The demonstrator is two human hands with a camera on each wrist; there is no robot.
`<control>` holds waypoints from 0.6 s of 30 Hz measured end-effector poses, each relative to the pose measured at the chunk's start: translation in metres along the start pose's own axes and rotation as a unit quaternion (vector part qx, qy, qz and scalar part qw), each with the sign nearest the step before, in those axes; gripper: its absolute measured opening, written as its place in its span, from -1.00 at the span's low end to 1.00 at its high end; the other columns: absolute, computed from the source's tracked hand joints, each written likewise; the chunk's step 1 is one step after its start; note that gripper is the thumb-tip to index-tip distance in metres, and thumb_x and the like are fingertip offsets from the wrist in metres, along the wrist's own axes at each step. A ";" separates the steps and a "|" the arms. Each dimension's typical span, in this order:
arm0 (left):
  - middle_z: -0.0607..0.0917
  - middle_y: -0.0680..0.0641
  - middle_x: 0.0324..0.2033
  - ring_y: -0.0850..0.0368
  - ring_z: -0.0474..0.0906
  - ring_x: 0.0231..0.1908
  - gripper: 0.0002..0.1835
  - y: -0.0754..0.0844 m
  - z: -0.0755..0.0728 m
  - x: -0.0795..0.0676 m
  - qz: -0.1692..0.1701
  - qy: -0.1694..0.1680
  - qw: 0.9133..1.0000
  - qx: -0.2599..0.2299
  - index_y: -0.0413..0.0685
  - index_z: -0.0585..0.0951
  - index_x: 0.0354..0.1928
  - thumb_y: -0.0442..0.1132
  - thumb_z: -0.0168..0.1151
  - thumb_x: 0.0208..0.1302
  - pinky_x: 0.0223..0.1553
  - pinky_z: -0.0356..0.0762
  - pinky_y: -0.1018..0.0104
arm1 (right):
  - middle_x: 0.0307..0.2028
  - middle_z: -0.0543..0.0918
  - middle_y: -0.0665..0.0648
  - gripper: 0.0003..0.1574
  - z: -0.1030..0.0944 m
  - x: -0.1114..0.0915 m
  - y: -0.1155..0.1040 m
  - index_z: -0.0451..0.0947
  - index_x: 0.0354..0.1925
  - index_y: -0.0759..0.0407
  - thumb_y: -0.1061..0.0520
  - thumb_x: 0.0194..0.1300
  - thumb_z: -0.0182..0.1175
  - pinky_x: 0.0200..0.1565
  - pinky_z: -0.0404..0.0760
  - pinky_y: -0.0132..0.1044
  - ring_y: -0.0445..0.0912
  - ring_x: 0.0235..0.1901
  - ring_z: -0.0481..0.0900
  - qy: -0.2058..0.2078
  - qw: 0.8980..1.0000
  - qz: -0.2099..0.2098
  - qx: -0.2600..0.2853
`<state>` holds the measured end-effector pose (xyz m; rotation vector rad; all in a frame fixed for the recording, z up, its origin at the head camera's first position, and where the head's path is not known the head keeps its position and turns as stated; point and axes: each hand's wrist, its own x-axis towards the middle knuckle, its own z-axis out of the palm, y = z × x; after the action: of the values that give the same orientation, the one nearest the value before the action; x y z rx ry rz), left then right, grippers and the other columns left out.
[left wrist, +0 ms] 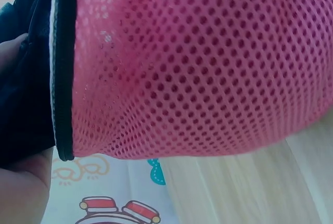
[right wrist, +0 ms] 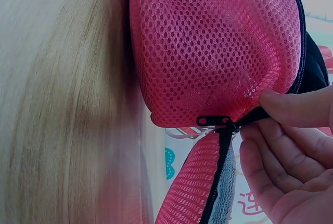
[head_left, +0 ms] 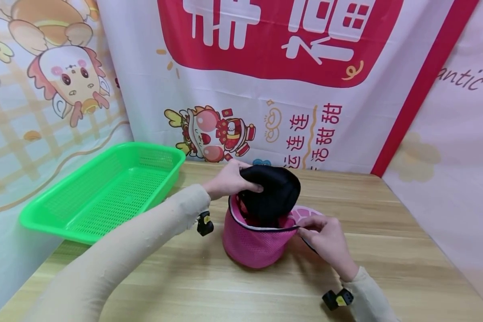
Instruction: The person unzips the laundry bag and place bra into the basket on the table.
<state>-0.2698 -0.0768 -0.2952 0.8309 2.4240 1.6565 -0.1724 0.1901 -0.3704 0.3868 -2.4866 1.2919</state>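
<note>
A round pink mesh laundry bag [head_left: 254, 245] stands on the table with its zipped top unfastened and the lid [head_left: 305, 212] folded back to the right. My left hand [head_left: 234, 180] grips a soft black cloth item [head_left: 277, 190], rounded and cup-like, at the bag's mouth. Its lower part is hidden inside the bag. In the left wrist view the black cloth [left wrist: 26, 94] sticks out past the dark-edged rim. With thumb and fingers my right hand [head_left: 325, 237] pinches the rim at the right. Close by it, the black zipper pull [right wrist: 212, 121] hangs at the hinge of the lid.
A green perforated plastic basket [head_left: 161, 190] sits at the left of the wooden table [head_left: 378, 250]. Printed cloth sheets [head_left: 225, 85] hang along the back and both sides. A small black device is strapped to each wrist.
</note>
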 end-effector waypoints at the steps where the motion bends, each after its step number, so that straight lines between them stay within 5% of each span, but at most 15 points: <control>1: 0.67 0.02 -0.40 0.14 0.55 -0.36 -0.65 0.001 0.000 0.000 -0.003 0.009 1.000 0.001 0.04 0.68 -0.33 -0.12 0.52 -0.30 -0.26 0.50 0.27 | -0.60 0.59 -0.14 -0.83 0.000 0.000 0.000 0.60 -0.56 -0.01 0.26 -0.11 0.37 -0.48 0.47 -0.33 -0.15 -0.48 0.45 -0.001 1.000 0.000 0.001; 11: 0.67 -0.02 -0.36 0.11 0.56 -0.30 -0.61 0.006 -0.002 0.002 -0.017 0.039 0.998 -0.041 0.01 0.67 -0.27 -0.14 0.52 -0.28 -0.22 0.50 0.26 | -0.60 0.59 -0.12 -0.84 -0.001 0.002 0.001 0.61 -0.57 0.03 0.28 -0.12 0.37 -0.43 0.50 -0.35 -0.16 -0.45 0.49 -0.002 1.000 0.003 0.013; 18: 0.67 -0.04 -0.36 0.11 0.55 -0.26 -0.60 0.014 -0.007 0.002 -0.033 0.073 0.995 -0.061 -0.05 0.67 -0.33 -0.10 0.53 -0.32 -0.17 0.47 0.27 | -0.55 0.63 0.04 -0.91 -0.008 -0.004 -0.024 0.64 -0.52 0.21 0.31 -0.12 0.36 -0.42 0.48 -0.38 -0.07 -0.41 0.50 -0.007 1.000 0.015 0.023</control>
<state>-0.2686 -0.0782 -0.2797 0.6275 2.3829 1.8798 -0.1587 0.1836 -0.3498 0.3709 -2.4863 1.3649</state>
